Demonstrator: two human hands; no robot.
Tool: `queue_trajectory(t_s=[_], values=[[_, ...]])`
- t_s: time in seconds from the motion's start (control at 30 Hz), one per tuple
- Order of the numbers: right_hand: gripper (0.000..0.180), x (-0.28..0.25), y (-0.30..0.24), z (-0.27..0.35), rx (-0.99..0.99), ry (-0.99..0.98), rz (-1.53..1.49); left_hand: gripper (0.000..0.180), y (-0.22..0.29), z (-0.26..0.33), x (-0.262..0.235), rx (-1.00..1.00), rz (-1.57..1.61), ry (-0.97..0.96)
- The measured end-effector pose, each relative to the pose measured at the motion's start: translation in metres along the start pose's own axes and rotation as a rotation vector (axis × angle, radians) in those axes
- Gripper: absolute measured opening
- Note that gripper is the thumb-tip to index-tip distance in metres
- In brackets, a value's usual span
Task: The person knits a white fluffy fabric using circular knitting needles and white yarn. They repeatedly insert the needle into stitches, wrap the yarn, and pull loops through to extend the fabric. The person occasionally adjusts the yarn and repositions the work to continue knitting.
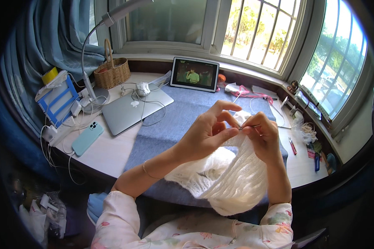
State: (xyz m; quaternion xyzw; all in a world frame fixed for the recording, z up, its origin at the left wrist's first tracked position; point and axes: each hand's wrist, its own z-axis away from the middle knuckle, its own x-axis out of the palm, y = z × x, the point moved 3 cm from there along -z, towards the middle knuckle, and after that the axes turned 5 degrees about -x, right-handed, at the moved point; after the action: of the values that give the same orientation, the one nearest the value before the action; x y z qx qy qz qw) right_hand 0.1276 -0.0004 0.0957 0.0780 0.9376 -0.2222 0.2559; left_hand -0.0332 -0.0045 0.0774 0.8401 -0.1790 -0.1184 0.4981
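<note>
A fluffy white piece of knitting (pixel 241 178) hangs from between my hands, its lower part bunched over the blue cloth and down past the desk's front edge. My left hand (pixel 205 128) is closed at the top edge of the knitting, with thumb and fingers pinching. Close against it, my right hand (pixel 262 139) pinches a thin knitting needle, whose tip shows between the thumbs. Another thin needle end (pixel 237 96) sticks up above the left fingers. White yarn (pixel 242 116) shows behind the hands. The fingers hide most of the needles and stitches.
A blue cloth (pixel 153 137) covers the middle of the desk. Beyond it stands a tablet (pixel 194 74). To the left are a silver laptop (pixel 120 116), a phone (pixel 87 138), tangled cables, a lamp (pixel 87 83) and a wicker basket (pixel 112 74). Red-handled tool (pixel 293 146) lies right.
</note>
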Motion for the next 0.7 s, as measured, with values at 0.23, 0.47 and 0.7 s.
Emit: queue_trajectory(t_s=[0.23,0.47,0.7], values=[[0.014,-0.027,0.015,-0.014,0.056,0.064,0.107,0.035,-0.023,-0.016,-0.031,-0.122,-0.184,-0.247],[0.012,-0.013,0.016,-0.015,0.051,-0.022,0.123,0.033,-0.005,-0.036,-0.010,0.097,-0.488,-0.189],[0.033,-0.072,0.032,-0.005,0.069,0.518,-0.009,0.064,-0.038,-0.044,-0.061,-0.162,0.081,-0.339]])
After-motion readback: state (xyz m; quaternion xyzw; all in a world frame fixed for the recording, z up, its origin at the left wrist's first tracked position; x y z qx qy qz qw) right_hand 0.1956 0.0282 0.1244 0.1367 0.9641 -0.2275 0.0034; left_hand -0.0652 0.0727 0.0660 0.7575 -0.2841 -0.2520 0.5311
